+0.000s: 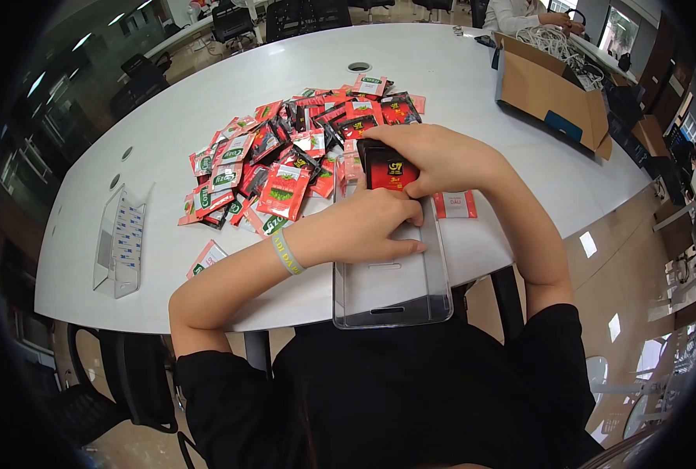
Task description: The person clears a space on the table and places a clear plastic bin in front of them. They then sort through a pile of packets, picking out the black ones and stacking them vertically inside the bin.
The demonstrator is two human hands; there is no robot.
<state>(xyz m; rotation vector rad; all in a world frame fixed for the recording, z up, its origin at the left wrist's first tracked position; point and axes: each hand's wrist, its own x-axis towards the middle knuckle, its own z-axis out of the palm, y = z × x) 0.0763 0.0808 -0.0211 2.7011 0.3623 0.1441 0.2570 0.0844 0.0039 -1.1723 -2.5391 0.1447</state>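
Note:
My right hand [451, 159] is closed over a black-and-red G7 coffee sachet [388, 170], with the thumb at its lower right corner and the fingers across its top edge. Other sachets may lie behind it. My left hand [377, 223] is bent against the sachet's lower edge, its thumb pointing right; some of its fingers are hidden. Beneath both hands lies a long clear plastic tray [392, 316], its near end at the table's edge. Just beyond them spreads a heap of red, pink and black sachets [284, 190], some marked Cozy.
Another clear plastic holder [121, 242] stands at the left of the white table [230, 86]. One pink sachet [456, 205] lies right of the tray, another [207, 258] near my left forearm. An open cardboard box [551, 98] with white cables is at the far right, by a seated person.

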